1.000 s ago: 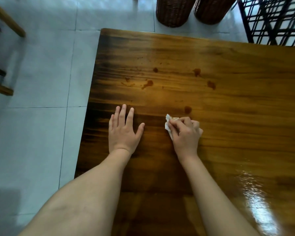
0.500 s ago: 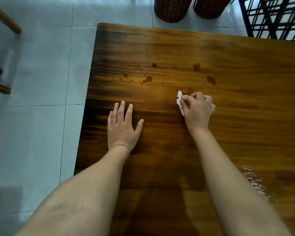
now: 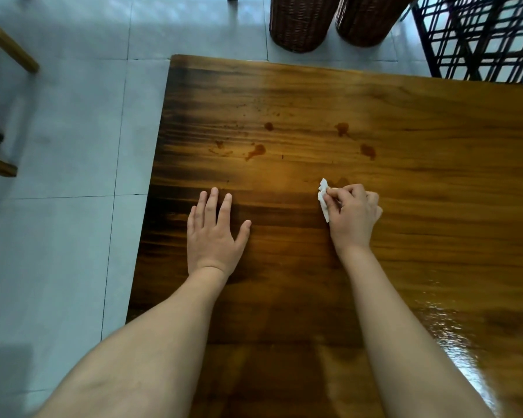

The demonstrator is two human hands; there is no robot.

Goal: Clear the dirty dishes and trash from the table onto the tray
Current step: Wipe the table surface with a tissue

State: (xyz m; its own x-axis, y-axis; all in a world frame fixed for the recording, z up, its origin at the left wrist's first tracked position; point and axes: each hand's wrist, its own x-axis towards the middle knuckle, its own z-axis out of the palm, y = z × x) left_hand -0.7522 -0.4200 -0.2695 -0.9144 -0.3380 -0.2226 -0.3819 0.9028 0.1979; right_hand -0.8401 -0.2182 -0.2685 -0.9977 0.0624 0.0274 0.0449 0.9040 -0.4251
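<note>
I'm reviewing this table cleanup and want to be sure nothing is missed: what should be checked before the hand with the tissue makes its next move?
1. Grip of the right hand on the tissue: ok, fingers curled round it.
2. Brace by the left hand, flat on the table: ok.
3. Wood free of stains: not ok, several dark ones lie beyond both hands.
4. Way from tissue to stains unblocked: ok, bare wood between.
5. Cleanness of the tissue: cannot tell, mostly hidden under the hand.
6. A tray near for the tissue: cannot tell, none in view.
</note>
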